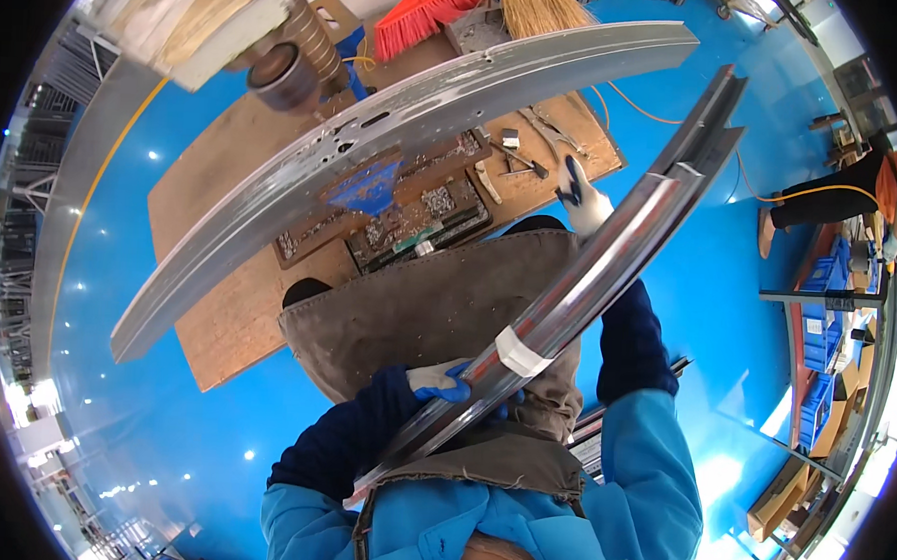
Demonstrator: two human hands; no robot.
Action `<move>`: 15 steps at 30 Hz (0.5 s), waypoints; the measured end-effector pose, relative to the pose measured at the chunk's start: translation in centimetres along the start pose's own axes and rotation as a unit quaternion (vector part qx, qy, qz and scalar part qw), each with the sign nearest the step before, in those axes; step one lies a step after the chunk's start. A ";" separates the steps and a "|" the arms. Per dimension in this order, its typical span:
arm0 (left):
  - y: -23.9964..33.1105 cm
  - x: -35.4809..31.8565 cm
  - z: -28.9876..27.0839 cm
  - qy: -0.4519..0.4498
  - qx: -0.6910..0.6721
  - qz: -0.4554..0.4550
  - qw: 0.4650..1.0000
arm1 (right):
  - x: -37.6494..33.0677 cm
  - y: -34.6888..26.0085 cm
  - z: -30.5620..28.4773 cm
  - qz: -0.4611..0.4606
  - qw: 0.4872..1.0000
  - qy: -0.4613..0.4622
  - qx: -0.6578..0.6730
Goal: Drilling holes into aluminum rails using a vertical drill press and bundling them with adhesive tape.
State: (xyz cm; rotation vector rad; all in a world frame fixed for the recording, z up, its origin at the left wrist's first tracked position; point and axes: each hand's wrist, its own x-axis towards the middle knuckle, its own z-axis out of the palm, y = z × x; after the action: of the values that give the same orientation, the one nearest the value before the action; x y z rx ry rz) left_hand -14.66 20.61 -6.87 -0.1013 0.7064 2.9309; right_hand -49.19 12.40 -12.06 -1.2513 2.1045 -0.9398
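A long, shiny metal profile (pixel 579 271) lies aslant across my body, from the waist up to the far right. A white band (pixel 518 353) is wrapped around it. Its far end shows open channels. My left hand (pixel 439 382), in a white and blue glove, is closed around the near part of this profile. Beyond the profile, my gloved right hand (pixel 586 204) reaches over the bench's right edge, fingers stretched out beside pliers (pixel 553 134) and a small hammer (pixel 522 161). The profile hides part of that wrist and forearm. Nothing shows in the right hand.
Another grey metal profile (pixel 272 187) with holes spans the wooden bench (pixel 210 345). Under it sits a fixture (pixel 431 214) strewn with metal chips. A machine head (pixel 285 76) hangs at upper left. Brooms (pixel 420 19) stand behind. A co-worker (pixel 842 202) stands at right near blue bins (pixel 821 341).
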 end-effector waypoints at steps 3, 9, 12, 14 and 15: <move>0.9 0.5 -0.3 0.041 -0.010 -0.029 0.999 | 8.8 7.8 3.6 -0.108 0.948 0.060 -0.293; 1.8 0.1 -0.6 0.196 0.101 -0.049 0.974 | 9.9 13.7 6.4 -0.173 0.965 0.190 -0.052; 2.2 -0.4 -0.2 0.275 0.192 -0.033 0.941 | 3.2 15.0 1.0 0.005 0.992 0.114 -0.057; 2.1 -0.4 -1.0 0.280 0.281 0.016 0.918 | -2.2 13.6 -4.2 -0.133 0.935 0.265 -0.195; 2.5 -0.2 -1.5 0.273 0.328 0.014 0.904 | -4.2 12.9 -6.7 -0.169 0.913 0.295 -0.226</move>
State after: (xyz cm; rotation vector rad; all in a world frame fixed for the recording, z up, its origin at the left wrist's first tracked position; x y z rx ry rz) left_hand -14.71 17.72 -7.05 -0.8575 1.7294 2.5028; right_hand -59.03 22.42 -17.50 -1.7780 2.7437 -1.1216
